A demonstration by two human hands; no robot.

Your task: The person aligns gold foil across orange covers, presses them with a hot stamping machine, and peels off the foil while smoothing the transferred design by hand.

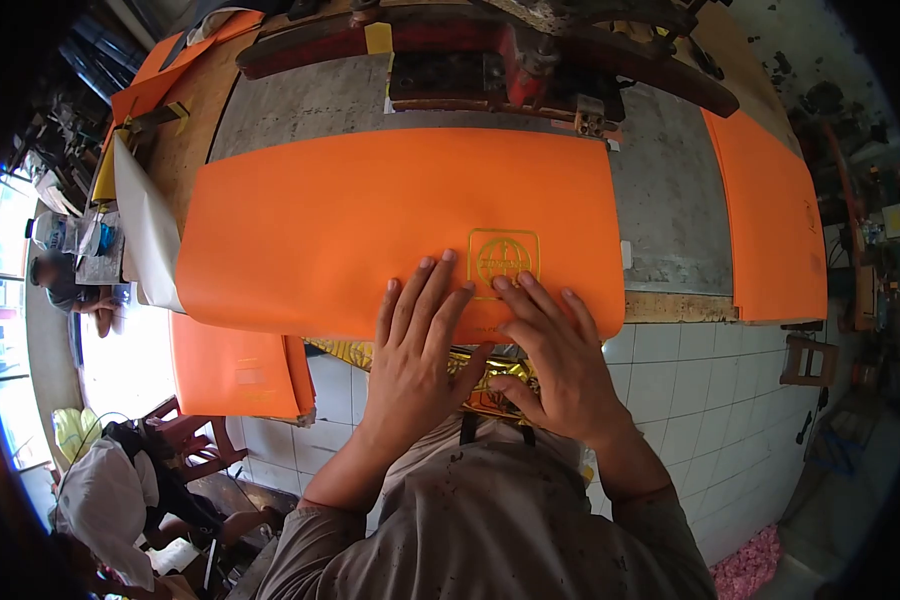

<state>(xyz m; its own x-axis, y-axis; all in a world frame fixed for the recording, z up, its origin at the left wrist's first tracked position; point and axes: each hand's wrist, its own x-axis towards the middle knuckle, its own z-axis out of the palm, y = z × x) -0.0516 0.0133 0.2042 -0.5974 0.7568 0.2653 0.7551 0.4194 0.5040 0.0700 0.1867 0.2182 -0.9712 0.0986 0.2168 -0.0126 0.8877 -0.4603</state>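
A wide orange sheet (350,220) lies across the grey metal bed (670,210) of a press, its near edge curving down over the front. Stamped on it in gold is a square emblem with a globe-like figure (505,262). My left hand (420,330) rests flat on the sheet's near edge, left of the emblem, fingers stretched out. My right hand (560,355) lies on the same edge just below the emblem, its fingers spread and fingertips touching the print. Both thumbs hang below the edge, near crinkled gold foil (480,385).
Behind the sheet stands the dark red press frame (530,60). Stacked orange sheets lie at right (770,220) and lower left (240,365). White film (145,230) hangs at left. A wooden stool (808,360) is on the tiled floor. Two other people are at left, one in a white top (110,500).
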